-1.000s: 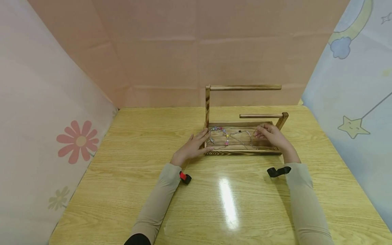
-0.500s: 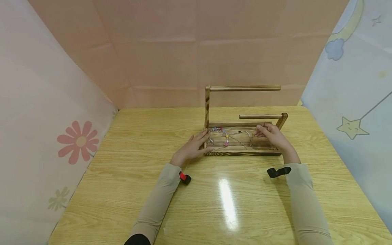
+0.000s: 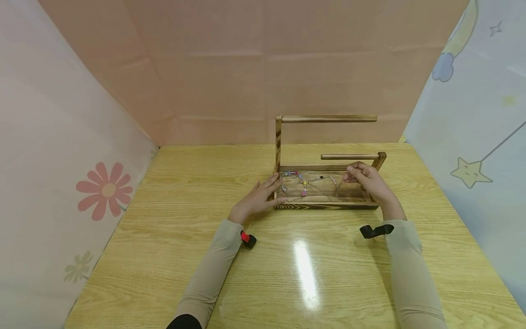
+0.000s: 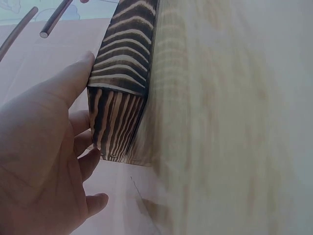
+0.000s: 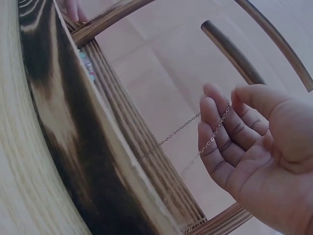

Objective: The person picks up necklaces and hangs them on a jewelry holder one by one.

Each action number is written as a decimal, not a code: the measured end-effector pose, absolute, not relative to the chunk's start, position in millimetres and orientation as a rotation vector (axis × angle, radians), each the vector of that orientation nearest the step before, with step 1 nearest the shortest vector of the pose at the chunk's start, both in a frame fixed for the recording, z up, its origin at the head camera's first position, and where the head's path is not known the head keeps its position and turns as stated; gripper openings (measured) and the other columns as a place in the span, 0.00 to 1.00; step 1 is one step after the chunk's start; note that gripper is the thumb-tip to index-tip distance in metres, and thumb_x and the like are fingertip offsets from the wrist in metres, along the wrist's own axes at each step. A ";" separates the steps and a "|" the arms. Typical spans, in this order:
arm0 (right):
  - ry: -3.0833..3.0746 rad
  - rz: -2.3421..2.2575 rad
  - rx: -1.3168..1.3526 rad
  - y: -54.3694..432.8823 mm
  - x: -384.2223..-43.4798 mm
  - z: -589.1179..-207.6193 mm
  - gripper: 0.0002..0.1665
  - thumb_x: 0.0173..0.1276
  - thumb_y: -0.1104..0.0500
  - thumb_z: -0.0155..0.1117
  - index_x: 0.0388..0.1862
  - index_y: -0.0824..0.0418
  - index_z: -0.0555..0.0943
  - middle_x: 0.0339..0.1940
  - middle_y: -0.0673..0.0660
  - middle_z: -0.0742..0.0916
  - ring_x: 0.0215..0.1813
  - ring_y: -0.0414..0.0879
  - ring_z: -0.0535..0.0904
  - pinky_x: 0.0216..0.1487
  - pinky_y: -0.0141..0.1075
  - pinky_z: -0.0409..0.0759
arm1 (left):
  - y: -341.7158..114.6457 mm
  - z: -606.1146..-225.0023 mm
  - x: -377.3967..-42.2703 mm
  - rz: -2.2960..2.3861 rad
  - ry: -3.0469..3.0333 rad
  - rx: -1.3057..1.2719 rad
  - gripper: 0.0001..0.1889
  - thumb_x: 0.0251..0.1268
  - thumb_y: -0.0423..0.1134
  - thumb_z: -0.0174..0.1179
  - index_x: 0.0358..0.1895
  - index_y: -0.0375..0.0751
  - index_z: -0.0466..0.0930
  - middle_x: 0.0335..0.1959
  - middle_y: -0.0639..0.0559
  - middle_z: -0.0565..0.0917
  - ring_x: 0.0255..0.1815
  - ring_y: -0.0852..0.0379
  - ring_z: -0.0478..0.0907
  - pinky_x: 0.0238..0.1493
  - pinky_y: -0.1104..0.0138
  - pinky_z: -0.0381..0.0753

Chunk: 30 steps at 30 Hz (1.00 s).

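Observation:
My left hand (image 3: 259,197) rests against the left end of a wooden jewelry stand (image 3: 326,206), thumb across the front corner and fingers fairly straight beside the post. In the left wrist view its fingertips touch the dark-striped end of the base. Over the right part of the tray, my right hand (image 3: 367,180) pinches a thin metal chain (image 5: 172,135) between thumb and index finger. The chain loops over the fingers and hangs down into the tray. Inside the tray lie a colourful beaded bracelet (image 3: 305,183) at the left and a chain with pale beads (image 3: 333,180) in the middle.
Above the tray extend a high bar (image 3: 328,119) from the left post and a lower bar (image 3: 349,156) from the right post, close behind my right hand. The stand sits on a wood-grain table (image 3: 185,183), with a pinkish backdrop (image 3: 213,91) behind.
My right hand has shifted slightly right and up, and a stretch of thin chain now shows hanging from its fingertips. The left hand has stayed in place on the stand.

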State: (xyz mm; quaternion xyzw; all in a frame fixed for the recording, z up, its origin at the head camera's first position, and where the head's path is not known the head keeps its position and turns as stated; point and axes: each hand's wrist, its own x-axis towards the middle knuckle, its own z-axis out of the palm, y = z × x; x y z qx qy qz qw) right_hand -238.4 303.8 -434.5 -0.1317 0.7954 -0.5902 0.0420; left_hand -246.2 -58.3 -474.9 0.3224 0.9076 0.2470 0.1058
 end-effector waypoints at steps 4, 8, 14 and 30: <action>2.452 -1.806 -0.428 306.3 -238.3 -433.7 0.19 0.74 0.55 0.47 0.50 0.68 0.74 0.37 0.50 0.83 0.40 0.40 0.79 0.45 0.29 0.78 | -58.7 -474.4 -245.7 0.728 2.673 0.953 0.38 0.68 0.59 0.46 0.74 0.48 0.45 0.76 0.52 0.37 0.76 0.55 0.35 0.71 0.44 0.34; 2.445 -1.808 -0.468 307.7 -236.3 -429.7 0.19 0.73 0.56 0.49 0.55 0.66 0.75 0.40 0.53 0.85 0.42 0.41 0.80 0.44 0.28 0.78 | -58.5 -474.4 -245.6 0.725 2.671 0.958 0.38 0.68 0.58 0.46 0.74 0.48 0.45 0.76 0.52 0.37 0.76 0.55 0.35 0.71 0.44 0.34; 2.407 -1.841 -0.516 307.9 -232.3 -421.5 0.17 0.73 0.62 0.48 0.54 0.69 0.75 0.43 0.60 0.84 0.44 0.47 0.80 0.43 0.27 0.78 | -58.1 -474.5 -244.9 0.702 2.676 0.958 0.38 0.68 0.60 0.45 0.74 0.47 0.45 0.76 0.52 0.36 0.76 0.54 0.34 0.71 0.45 0.34; 2.343 -1.932 -0.674 307.8 -230.3 -414.4 0.20 0.73 0.63 0.48 0.56 0.78 0.71 0.44 0.57 0.85 0.45 0.45 0.80 0.46 0.26 0.77 | -56.8 -473.7 -244.4 0.634 2.700 0.972 0.37 0.69 0.60 0.43 0.74 0.47 0.46 0.76 0.52 0.37 0.76 0.54 0.33 0.71 0.46 0.35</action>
